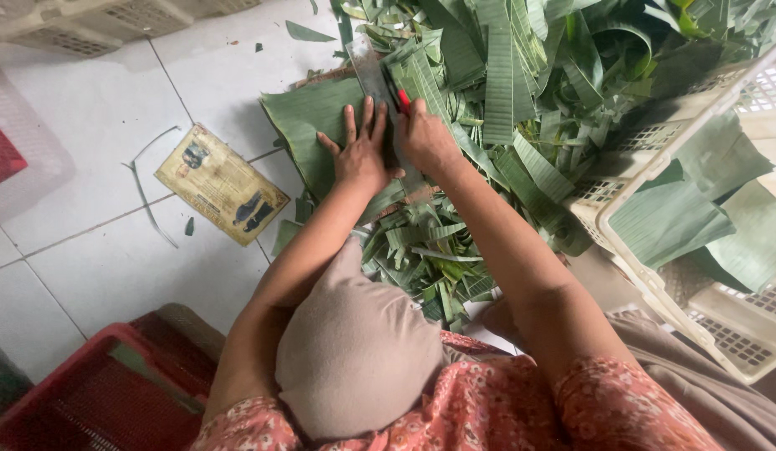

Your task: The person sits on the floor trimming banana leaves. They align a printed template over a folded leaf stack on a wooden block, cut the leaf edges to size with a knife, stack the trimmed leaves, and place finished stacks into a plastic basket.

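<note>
Left hand [360,154] flat, fingers [350,125] spread wide and pressed down on a broad banana leaf piece [304,121], holding nothing. Right hand [423,138] just beside it, fingers curled tight around a small cutter with a red handle [402,98], blade end not clear enough to tell. Under and between both hands, a flat grey metal ruler [370,71], running away from the body across the leaf piece, the cutter touching its right edge. Leaf piece flat on the white tiled floor [96,117], on top of a brown board edge showing at its far side.

Around the hands, cut green leaf strips [505,83] heaped thick to the right and beyond, more short trimmings [430,259] piled near the forearms. To the right, a cream plastic crate [647,209] tilted on its side, holding folded leaf sheets [680,217]. To the left on the floor, a yellowish printed card [221,184] lying apart from the leaf piece, with thin stray leaf ribs [146,192] beside it. Lower left, a red plastic basket [96,392]. Far upper left, another pale crate [96,21] at the frame edge. Closest to the camera, a beige covered knee [355,351] and pink floral sleeves [488,409].
</note>
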